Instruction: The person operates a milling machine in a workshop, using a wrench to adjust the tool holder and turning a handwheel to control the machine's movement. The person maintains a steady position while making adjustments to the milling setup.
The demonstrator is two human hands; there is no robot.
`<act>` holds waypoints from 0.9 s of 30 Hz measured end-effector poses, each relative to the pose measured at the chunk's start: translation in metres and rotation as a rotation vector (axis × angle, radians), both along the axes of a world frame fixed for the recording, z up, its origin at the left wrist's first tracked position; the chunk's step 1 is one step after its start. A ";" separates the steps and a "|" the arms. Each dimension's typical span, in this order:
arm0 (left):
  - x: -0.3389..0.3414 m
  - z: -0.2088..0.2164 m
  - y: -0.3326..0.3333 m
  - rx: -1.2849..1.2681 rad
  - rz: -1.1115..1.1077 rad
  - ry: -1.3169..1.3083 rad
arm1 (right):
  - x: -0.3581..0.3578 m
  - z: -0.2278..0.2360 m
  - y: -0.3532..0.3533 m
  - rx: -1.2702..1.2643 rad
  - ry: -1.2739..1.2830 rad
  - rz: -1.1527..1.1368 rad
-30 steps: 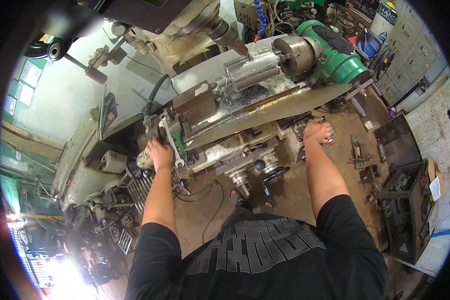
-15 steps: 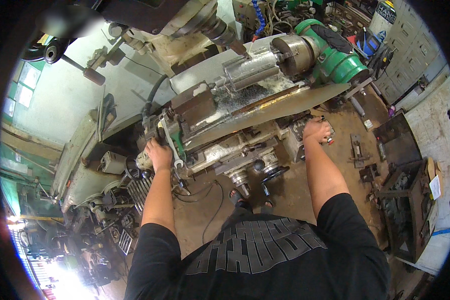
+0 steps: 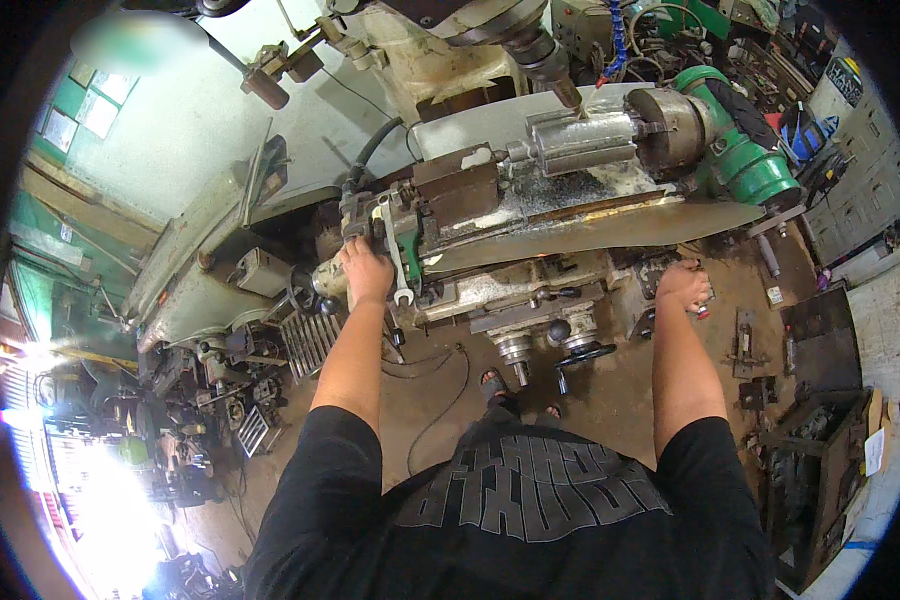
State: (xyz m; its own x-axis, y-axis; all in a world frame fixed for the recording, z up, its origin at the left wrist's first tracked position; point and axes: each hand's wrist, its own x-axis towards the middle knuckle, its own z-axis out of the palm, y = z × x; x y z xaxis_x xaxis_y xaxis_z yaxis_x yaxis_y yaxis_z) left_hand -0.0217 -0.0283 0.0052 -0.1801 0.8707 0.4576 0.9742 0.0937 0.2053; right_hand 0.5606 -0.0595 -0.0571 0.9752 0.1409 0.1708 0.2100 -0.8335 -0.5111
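My left hand (image 3: 368, 271) rests on the left end of the milling machine table (image 3: 460, 240), its fingers laid over the metal. Right beside it lies a long open-ended wrench (image 3: 397, 255), jaw toward me. Over at the right, my right hand (image 3: 682, 286) is closed on top of a control box (image 3: 650, 279). A red knob (image 3: 703, 312) shows by its fingers; what they hold is hidden. Behind the table, a ribbed metal cylinder (image 3: 582, 143) is set between a round chuck (image 3: 673, 132) and a tailstock side support. A cutter spindle (image 3: 548, 65) points down at the cylinder.
A crank handwheel (image 3: 582, 354) juts toward me below the table. A green machine housing (image 3: 753, 172) stands at the right, with a metal cabinet (image 3: 820, 470) nearer. A black cable (image 3: 440, 375) lies on the floor. Light chips cover the table around the cylinder.
My view has swung to the left, so the machine appears further right. Both hands keep their places on the machine, and the cylinder and wrench look unmoved on it.
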 end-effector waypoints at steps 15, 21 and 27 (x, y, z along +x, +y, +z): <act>0.003 0.003 -0.002 -0.039 -0.007 -0.046 | -0.001 0.000 0.002 -0.061 0.055 -0.003; 0.003 0.002 -0.002 -0.011 -0.039 -0.014 | -0.004 0.002 -0.001 -0.047 -0.011 -0.011; 0.002 0.000 0.000 -0.034 -0.030 -0.024 | -0.003 0.002 -0.002 -0.052 -0.002 0.003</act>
State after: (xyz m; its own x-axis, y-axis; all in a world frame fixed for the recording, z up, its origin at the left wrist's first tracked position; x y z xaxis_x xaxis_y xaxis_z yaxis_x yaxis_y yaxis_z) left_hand -0.0198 -0.0284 0.0057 -0.1646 0.8909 0.4234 0.9714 0.0721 0.2261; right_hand 0.5574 -0.0618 -0.0551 0.9744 0.1526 0.1652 0.2135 -0.8582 -0.4667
